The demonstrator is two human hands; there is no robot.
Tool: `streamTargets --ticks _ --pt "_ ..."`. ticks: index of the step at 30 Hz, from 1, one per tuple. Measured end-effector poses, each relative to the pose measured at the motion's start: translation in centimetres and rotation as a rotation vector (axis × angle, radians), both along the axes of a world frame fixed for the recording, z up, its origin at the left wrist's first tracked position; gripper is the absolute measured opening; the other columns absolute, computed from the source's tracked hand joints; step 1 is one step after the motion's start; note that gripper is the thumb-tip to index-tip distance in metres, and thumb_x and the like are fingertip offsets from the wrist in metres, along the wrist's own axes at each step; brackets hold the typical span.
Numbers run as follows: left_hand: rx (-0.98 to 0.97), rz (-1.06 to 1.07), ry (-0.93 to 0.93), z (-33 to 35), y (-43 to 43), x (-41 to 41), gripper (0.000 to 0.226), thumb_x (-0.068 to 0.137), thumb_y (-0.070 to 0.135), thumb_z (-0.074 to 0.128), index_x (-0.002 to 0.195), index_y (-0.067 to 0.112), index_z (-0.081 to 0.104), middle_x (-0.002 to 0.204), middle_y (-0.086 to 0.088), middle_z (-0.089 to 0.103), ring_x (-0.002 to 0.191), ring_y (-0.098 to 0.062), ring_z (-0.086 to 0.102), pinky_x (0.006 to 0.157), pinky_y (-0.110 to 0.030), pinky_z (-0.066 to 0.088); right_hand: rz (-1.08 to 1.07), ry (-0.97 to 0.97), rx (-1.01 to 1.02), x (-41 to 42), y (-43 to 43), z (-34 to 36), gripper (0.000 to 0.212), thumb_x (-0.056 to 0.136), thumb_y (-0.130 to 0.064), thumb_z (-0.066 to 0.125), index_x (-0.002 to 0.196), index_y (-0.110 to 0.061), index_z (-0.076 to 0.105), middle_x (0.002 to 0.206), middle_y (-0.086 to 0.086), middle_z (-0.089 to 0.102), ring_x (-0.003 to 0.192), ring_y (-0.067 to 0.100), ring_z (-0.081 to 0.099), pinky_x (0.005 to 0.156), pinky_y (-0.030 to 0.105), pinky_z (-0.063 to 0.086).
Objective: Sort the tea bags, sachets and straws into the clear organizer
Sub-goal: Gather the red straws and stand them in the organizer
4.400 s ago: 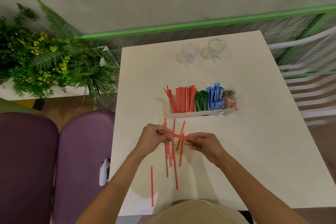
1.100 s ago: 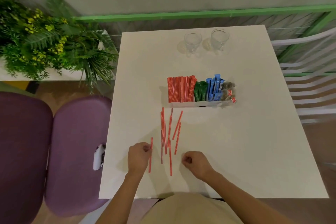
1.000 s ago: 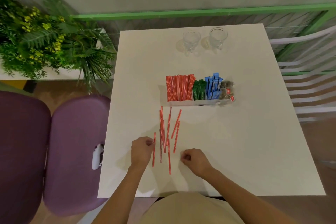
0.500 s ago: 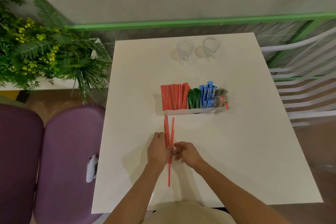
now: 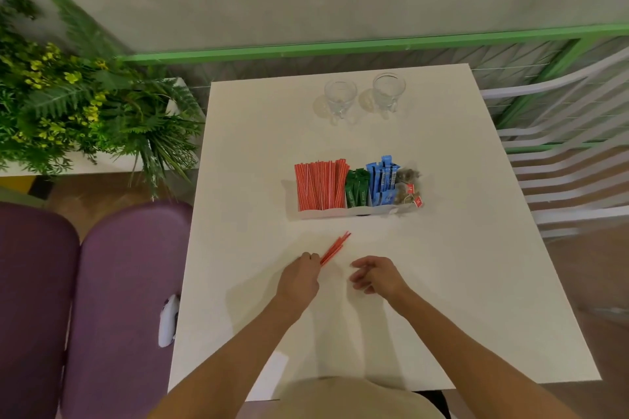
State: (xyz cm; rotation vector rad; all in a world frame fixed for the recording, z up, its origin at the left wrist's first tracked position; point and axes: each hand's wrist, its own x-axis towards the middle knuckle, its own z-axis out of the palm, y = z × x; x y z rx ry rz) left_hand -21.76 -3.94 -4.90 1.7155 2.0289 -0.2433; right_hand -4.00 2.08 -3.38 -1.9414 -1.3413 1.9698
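The clear organizer (image 5: 354, 213) stands mid-table. From left to right it holds red straws (image 5: 321, 184), green sachets (image 5: 357, 189), blue sachets (image 5: 383, 182) and tea bags (image 5: 408, 187). My left hand (image 5: 299, 277) is closed around a bundle of red straws (image 5: 335, 247), whose free ends point up and right toward the organizer. My right hand (image 5: 376, 275) hovers just right of it, fingers loosely curled and apart, holding nothing.
Two empty glasses (image 5: 340, 97) (image 5: 388, 90) stand at the far side of the white table (image 5: 459, 282). Purple chairs (image 5: 122, 299) and a plant (image 5: 68, 95) are to the left, white slatted chairs (image 5: 571, 163) to the right.
The loose straws on the table were swept together between both hands. My left hand now holds them as one bundle, and my right hand has let go and moved right.
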Motion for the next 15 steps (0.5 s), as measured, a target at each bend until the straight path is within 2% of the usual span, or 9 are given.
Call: streamTargets --ticks 6,10,13,15 --pt "-0.011 -0.061 -0.116 -0.4 0.9 -0.1 0.027 0.089 0.004 0.046 0.114 0.006 0.053 0.111 -0.01 0.056 0.098 -0.03 0.059 0.079 -0.034 0.044 -0.034 0.025 -0.009 0.9 0.8 0.0 0.043 0.084 0.014 0.032 0.11 0.0 0.063 0.084 0.014 0.072 0.064 0.019 0.066 0.06 0.027 0.051" --pt "-0.024 -0.039 -0.311 -0.6 1.0 -0.9 0.022 0.093 0.004 0.045 0.111 0.005 0.057 0.105 -0.013 0.059 0.096 -0.03 0.057 0.084 -0.04 0.047 -0.071 0.062 -0.045 1.6 1.0 -0.1 0.036 0.086 0.011 0.038 0.112 0.001 0.062 0.087 0.017 0.072 0.067 0.021 0.066 0.062 0.027 0.052" --pt "-0.076 -0.055 -0.421 0.3 1.1 -1.3 0.022 0.098 0.007 0.044 0.114 0.006 0.06 0.11 -0.01 0.062 0.1 -0.026 0.058 0.087 -0.031 0.045 -0.107 0.077 -0.06 2.1 1.2 -0.1 0.032 0.088 0.008 0.041 0.113 0.001 0.061 0.09 0.02 0.072 0.069 0.023 0.066 0.062 0.029 0.052" --pt "-0.125 -0.063 -0.464 1.0 1.3 -1.5 0.024 0.099 0.009 0.044 0.117 0.008 0.059 0.113 -0.008 0.063 0.102 -0.024 0.058 0.088 -0.03 0.046 -0.112 0.071 -0.046 2.2 1.5 0.0 0.028 0.092 0.002 0.043 0.112 0.001 0.061 0.089 0.02 0.072 0.068 0.023 0.065 0.062 0.03 0.051"
